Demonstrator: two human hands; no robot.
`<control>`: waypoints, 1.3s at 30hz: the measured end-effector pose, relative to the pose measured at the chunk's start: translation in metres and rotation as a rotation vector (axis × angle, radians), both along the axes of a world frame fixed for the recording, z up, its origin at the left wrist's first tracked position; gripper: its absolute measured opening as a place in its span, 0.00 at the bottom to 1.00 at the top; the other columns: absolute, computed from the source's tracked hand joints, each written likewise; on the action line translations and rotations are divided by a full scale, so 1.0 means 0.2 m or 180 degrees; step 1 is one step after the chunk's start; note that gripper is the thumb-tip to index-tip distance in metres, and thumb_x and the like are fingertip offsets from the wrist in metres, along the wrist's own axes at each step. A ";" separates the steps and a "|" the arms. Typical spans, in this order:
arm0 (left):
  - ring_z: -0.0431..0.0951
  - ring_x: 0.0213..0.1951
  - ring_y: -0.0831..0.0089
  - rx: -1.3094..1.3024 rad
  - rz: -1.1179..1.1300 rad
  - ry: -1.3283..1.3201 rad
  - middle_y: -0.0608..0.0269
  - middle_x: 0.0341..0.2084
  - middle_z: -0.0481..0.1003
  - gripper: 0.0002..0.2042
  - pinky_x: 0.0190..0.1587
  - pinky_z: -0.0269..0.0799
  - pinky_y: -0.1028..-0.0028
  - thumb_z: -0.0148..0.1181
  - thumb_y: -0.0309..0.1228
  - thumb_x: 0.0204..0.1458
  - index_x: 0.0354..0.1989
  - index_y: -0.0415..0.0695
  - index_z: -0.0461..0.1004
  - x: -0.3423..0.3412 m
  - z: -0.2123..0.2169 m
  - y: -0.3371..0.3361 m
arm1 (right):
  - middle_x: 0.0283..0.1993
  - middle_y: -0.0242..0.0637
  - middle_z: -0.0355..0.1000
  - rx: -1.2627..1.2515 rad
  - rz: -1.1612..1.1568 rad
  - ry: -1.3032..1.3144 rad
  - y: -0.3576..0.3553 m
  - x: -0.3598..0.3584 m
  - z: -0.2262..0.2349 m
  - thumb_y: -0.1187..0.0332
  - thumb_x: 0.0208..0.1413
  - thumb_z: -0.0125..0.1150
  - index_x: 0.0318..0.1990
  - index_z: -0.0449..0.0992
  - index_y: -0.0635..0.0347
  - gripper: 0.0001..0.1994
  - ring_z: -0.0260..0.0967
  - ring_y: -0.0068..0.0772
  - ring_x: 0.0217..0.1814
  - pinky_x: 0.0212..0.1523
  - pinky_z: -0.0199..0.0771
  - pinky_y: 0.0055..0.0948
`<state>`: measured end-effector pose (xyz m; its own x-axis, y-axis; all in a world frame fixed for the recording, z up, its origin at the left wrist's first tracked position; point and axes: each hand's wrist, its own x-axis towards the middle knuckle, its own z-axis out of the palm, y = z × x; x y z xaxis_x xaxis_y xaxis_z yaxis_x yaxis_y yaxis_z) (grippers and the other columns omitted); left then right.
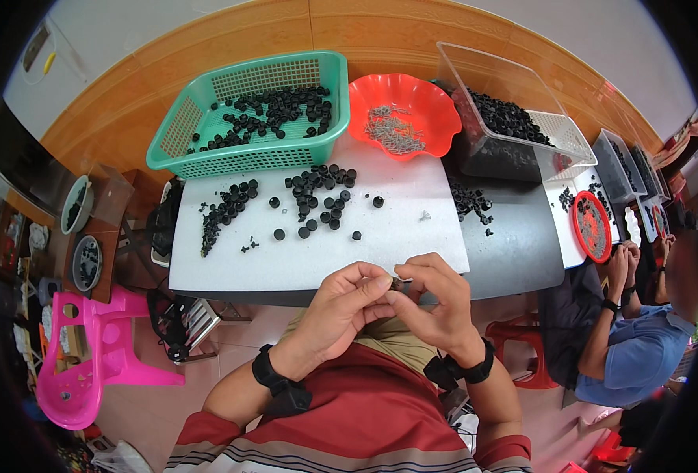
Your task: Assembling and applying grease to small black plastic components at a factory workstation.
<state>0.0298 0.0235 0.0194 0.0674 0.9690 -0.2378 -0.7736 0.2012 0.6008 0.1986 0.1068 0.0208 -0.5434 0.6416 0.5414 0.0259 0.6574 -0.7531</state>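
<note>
Your left hand and right hand meet in the lower middle of the frame, just below the near edge of the white board. The fingertips of both hands press together around a small dark part, which sits pinched between them where the hands touch; it is too small to tell its exact shape, though it looks like one of the black caps. Both wrists wear black straps.

Above your hands, in the centre of the frame, loose black caps lie scattered on the white board, with a denser trail of them toward its left side. At the upper left of the board stands a green plastic basket holding more black caps. To its right, at the upper middle, a red scalloped bowl holds a heap of thin metal pins. Further right a clear plastic bin is part filled with black pieces.

At the right edge of the frame another person in a blue shirt sits with hands together near a red round tray. A pink plastic chair stands at the lower left.
</note>
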 end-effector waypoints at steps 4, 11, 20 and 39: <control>0.82 0.42 0.76 -0.0076 -0.0085 0.0044 0.62 0.40 0.79 0.04 0.51 0.81 0.71 0.57 0.29 0.67 0.45 0.44 0.74 0.00 0.02 0.01 | 0.42 0.39 0.76 -0.0215 0.0119 0.0082 0.01 0.01 -0.01 0.77 0.51 0.73 0.50 0.80 0.64 0.17 0.72 0.20 0.28 0.26 0.73 0.19; 0.81 0.42 0.77 -0.0180 -0.0138 -0.0137 0.65 0.39 0.79 0.05 0.51 0.81 0.71 0.56 0.32 0.68 0.45 0.45 0.74 0.01 0.00 0.01 | 0.42 0.40 0.75 -0.0299 0.0124 0.0238 0.00 0.02 -0.03 0.77 0.53 0.72 0.51 0.81 0.65 0.17 0.72 0.20 0.30 0.27 0.73 0.20; 0.81 0.42 0.77 -0.0280 -0.0145 -0.0056 0.67 0.39 0.79 0.06 0.51 0.81 0.71 0.55 0.32 0.69 0.47 0.45 0.73 0.04 0.04 0.02 | 0.43 0.39 0.73 -0.0660 0.0224 0.0370 0.00 0.03 -0.07 0.77 0.55 0.70 0.52 0.80 0.65 0.16 0.72 0.19 0.32 0.29 0.72 0.19; 0.82 0.45 0.73 -0.0062 -0.0174 -0.0129 0.60 0.43 0.80 0.12 0.51 0.83 0.71 0.56 0.28 0.67 0.57 0.41 0.76 0.06 -0.03 0.02 | 0.41 0.38 0.74 -0.0036 -0.0056 0.0696 -0.02 0.05 -0.11 0.81 0.52 0.72 0.49 0.82 0.63 0.16 0.68 0.18 0.29 0.29 0.69 0.19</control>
<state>0.0409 0.0280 0.0142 0.1299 0.9588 -0.2525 -0.7847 0.2551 0.5649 0.2080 0.1035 -0.0008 -0.4025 0.6565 0.6380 -0.1276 0.6499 -0.7493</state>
